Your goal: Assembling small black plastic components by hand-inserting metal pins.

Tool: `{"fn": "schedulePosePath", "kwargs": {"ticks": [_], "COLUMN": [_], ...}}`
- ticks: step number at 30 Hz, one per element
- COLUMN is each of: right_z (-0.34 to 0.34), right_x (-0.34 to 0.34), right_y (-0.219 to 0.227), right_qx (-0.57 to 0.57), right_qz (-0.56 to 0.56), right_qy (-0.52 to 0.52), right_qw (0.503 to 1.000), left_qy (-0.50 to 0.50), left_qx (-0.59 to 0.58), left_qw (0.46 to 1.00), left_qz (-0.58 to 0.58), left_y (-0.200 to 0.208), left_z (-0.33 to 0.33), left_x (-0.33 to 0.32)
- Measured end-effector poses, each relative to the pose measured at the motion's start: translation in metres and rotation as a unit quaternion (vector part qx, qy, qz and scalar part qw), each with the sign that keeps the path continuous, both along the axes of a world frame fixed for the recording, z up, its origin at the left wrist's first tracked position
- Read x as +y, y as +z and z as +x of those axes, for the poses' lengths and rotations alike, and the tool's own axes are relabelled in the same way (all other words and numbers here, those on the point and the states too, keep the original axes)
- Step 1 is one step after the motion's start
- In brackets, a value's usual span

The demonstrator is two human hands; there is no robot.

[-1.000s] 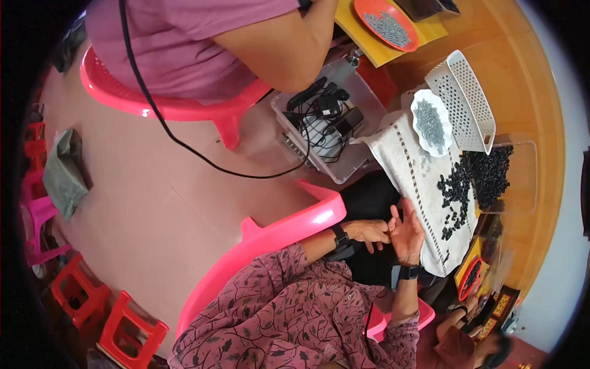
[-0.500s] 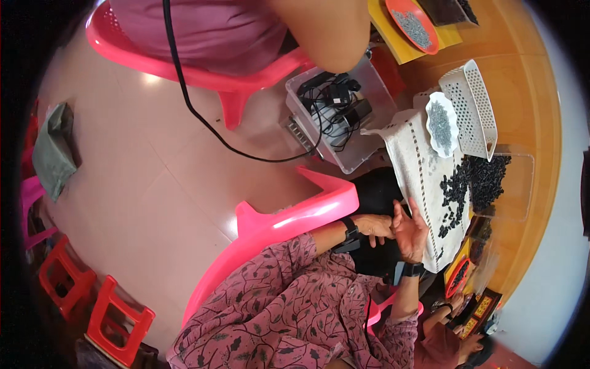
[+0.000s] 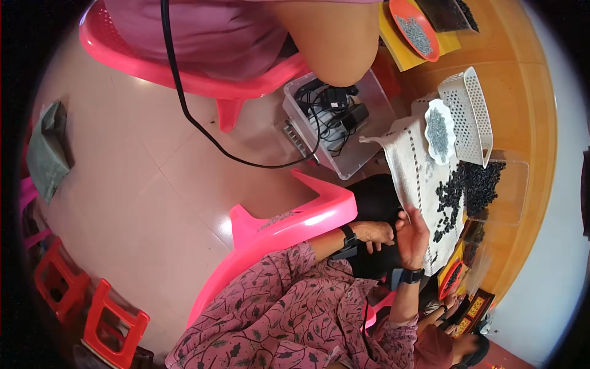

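My left hand [image 3: 373,233] hangs over my dark-clad lap with its fingers loosely bent and apart, and I see nothing in it. Beside it, at the cloth's near edge, my right hand [image 3: 412,238] is raised, palm showing and fingers stretched; no object shows in it. A white cloth [image 3: 409,166] with a dashed brown stripe drapes over the table edge. Small black pieces [image 3: 450,195] lie scattered on it, and more fill a clear plastic tray [image 3: 519,206] beyond. A white scalloped dish [image 3: 450,127] holds small silvery metal parts [image 3: 437,132].
A white perforated basket [image 3: 474,114] stands behind the dish. Left of the cloth, a clear bin [image 3: 359,166] of black cables and adapters sits low. Another person [image 3: 326,43] sits at the top, one more [image 3: 439,344] at lower right. A pink chair [image 3: 276,230] is under my left arm.
My hands have drawn a little apart, and the right one has turned slightly, its fingers closer together. The whole view has shifted a little; the pieces on the cloth look the same.
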State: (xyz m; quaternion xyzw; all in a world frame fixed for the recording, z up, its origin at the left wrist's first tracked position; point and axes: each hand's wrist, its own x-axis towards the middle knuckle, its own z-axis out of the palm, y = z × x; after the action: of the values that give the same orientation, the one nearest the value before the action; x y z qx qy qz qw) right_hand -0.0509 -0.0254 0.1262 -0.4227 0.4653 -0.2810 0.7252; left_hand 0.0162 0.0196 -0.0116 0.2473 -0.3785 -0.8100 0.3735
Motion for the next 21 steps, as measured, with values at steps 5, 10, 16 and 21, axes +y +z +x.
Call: {"fn": "schedulePosePath", "kwargs": {"ticks": [5,10,16,21], "right_z": [0.045,0.071,0.077,0.077], "right_x": [0.002,0.006,-0.008,-0.012], "right_y": [-0.006,-0.008,-0.011,0.005], "right_qx": [0.397,0.512,0.547,0.465], "right_qz": [-0.665,-0.657,-0.704,-0.69], "right_qy": [0.273,0.295,0.314,0.313], "right_qw": [0.571,0.468,0.327,0.458], "left_qy": [0.003,-0.004,0.04,0.032], "left_qx": [0.084,0.058,0.057,0.036], "left_qw": [0.996,0.997,0.998,0.999], "left_qz": [-0.005,-0.058,0.006,-0.011], "left_y": [-0.017,-0.028,0.003,-0.005], "left_z": [-0.015,-0.021,-0.003,-0.008], "left_x": [-0.003,-0.007,0.002,0.001]}}
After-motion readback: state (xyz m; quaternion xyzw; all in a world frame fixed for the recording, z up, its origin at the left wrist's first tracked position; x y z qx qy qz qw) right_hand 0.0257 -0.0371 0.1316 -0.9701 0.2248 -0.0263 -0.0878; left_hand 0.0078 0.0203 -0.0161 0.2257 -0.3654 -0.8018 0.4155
